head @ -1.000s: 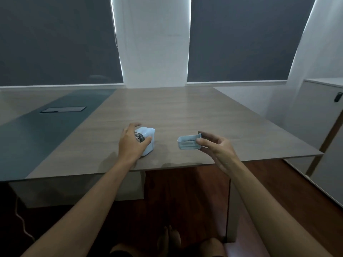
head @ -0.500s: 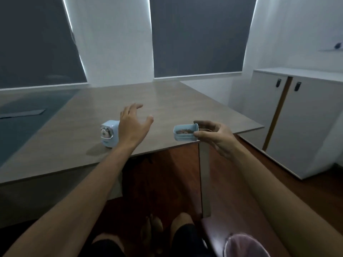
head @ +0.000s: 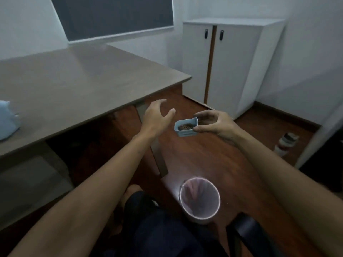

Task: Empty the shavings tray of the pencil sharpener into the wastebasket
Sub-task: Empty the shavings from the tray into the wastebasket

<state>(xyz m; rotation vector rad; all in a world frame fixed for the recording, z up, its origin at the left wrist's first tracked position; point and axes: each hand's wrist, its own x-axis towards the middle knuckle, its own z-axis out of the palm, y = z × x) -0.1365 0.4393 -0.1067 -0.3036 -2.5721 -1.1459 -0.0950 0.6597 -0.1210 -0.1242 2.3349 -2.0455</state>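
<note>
Shavings tray [head: 186, 128]: now sitting clear of the surface [head: 78, 80], out over the floor at right; a second ago it was hanging above the surface's near edge. Brown shavings are showing inside, tray roughly level.
Right hand [head: 218, 125]: its grip is pinching the tray's right end between thumb and fingers.
Left hand [head: 157, 117]: off the sharpener it was steadying earlier; grip is spread open, holding nothing, hovering just left of the tray.
Pencil sharpener [head: 7, 121]: resting on the surface, far left of view.
Wastebasket [head: 200, 200]: newly in full view on the floor, nearer than the tray.
Assessment: tray is in transit; tipping is not yet begun.
</note>
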